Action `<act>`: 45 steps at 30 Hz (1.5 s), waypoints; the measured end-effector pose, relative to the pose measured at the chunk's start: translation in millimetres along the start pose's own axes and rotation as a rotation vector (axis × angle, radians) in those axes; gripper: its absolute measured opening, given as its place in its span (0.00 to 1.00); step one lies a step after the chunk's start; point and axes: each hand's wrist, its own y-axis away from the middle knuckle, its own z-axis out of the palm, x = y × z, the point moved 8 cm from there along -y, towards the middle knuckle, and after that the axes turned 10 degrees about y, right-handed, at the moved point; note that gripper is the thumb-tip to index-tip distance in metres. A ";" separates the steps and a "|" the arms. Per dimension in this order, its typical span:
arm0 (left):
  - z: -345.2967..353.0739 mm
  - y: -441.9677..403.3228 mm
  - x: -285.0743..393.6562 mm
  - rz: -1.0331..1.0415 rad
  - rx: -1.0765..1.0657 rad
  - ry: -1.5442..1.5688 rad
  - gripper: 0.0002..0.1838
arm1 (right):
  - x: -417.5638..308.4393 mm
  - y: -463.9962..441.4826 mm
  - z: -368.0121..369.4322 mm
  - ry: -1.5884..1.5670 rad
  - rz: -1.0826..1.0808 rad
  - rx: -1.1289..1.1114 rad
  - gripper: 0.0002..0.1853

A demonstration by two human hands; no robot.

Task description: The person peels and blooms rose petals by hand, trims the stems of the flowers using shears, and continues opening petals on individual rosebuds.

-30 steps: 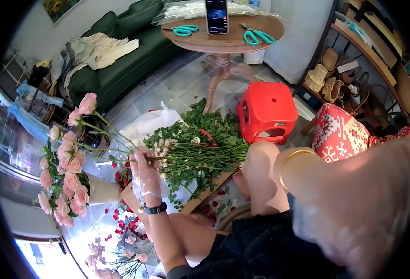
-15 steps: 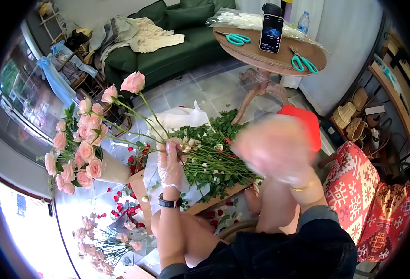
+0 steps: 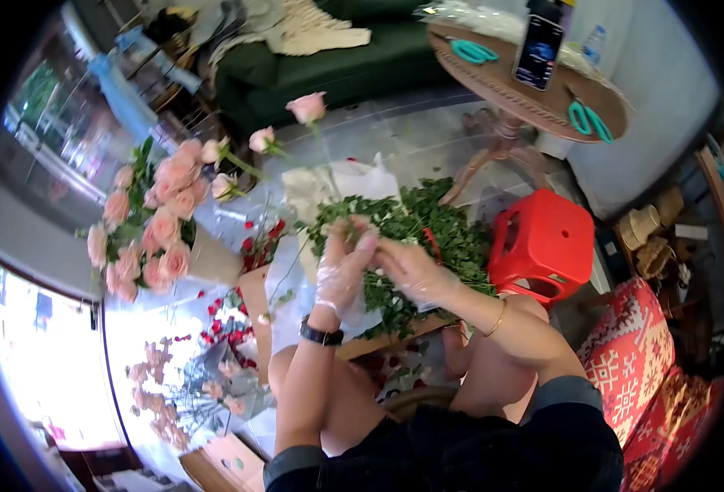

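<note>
My left hand [image 3: 344,271], in a clear plastic glove, is closed around the stems of several pink roses [image 3: 306,107], whose heads fan out to the upper left. Touching it at the fingertips is my gloved right hand [image 3: 415,269], its fingers drawn together beside the same stems; what they pinch is hidden. Beneath both hands, a heap of leafy green stems [image 3: 436,225] lies on white paper and brown cardboard [image 3: 255,305]. To the left, a pale bucket [image 3: 216,261] holds more pink roses [image 3: 165,225].
A red plastic stool [image 3: 550,238] stands at right, below a round wooden table [image 3: 493,74] with teal-handled scissors [image 3: 589,121] and a phone [image 3: 538,53]. Red petals [image 3: 229,324] litter the floor. More pale flowers [image 3: 161,394] lie lower left. A green sofa [image 3: 321,74] is behind.
My right hand, blurred out to the right before, has come in to meet my left hand. The view has shifted, uncovering the red stool. The held roses still point up and left.
</note>
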 end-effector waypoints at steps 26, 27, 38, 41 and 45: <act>-47.2 -3.1 45.4 0.298 0.092 0.468 0.17 | 183.9 50.7 -34.2 0.720 0.235 -0.634 0.13; -44.6 -4.2 43.6 0.289 0.022 0.460 0.16 | 178.5 51.0 -30.1 0.722 0.236 -0.636 0.13; -1.7 9.9 48.9 0.163 0.004 0.456 0.15 | 19.1 39.4 64.1 -0.038 0.298 -0.807 0.12; -21.5 4.1 45.2 0.221 -0.008 0.459 0.14 | 21.6 48.3 71.5 0.039 0.256 -0.886 0.12; -19.0 6.4 44.2 0.159 0.020 0.434 0.11 | -3.8 17.1 41.8 0.564 -0.123 -0.810 0.11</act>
